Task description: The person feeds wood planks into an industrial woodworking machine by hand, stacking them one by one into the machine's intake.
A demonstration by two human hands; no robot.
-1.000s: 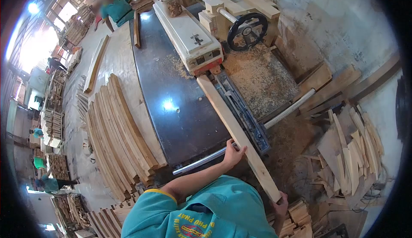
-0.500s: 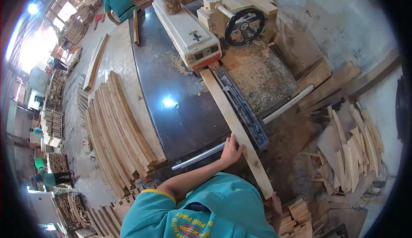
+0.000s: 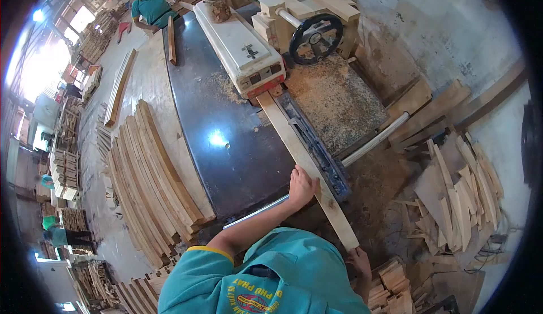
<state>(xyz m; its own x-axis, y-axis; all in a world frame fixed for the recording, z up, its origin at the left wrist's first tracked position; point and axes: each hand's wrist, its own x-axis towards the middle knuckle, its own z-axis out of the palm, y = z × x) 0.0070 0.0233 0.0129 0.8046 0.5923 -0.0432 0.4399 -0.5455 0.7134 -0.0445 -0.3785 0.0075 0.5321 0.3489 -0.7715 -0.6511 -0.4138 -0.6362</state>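
Observation:
A long, pale wooden board lies on the dark machine table, its far end at the red-edged front of the white saw housing. It runs beside a dark metal guide rail. My left hand is closed at the board's left side partway along, with bent fingers on the wood. Around the board's near end, past the table's front edge, my right hand is closed. Part of that hand is hidden by the board and my shirt.
Curved wooden pieces are stacked left of the table. Another person stands at the far end near a wooden piece. A black handwheel and sawdust are right of the housing. Offcuts lie piled at right.
The board and both hands have moved slightly forward toward the saw housing. The whole view has also shifted a little.

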